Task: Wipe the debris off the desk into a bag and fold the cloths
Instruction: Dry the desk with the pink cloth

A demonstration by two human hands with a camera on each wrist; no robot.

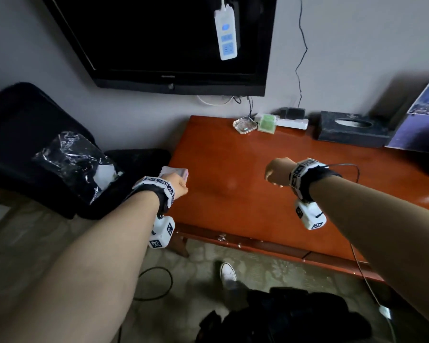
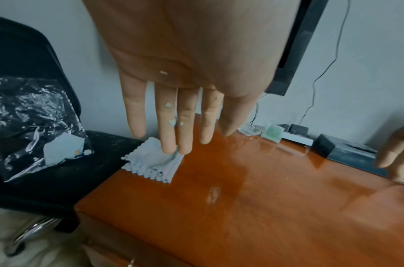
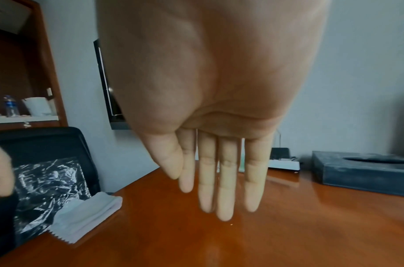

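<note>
One glossy desk w/ folded cloths

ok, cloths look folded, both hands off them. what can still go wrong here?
1. Paper flecks stick to the left hand's fingers; they may drop back onto the wiped desk.
2. The folded cloths sit at the desk's left corner, near the edge; a nudge could tip them off.
3. The clear bag of debris leans on the black chair; I can't tell if it's closed, so it could spill.
</note>
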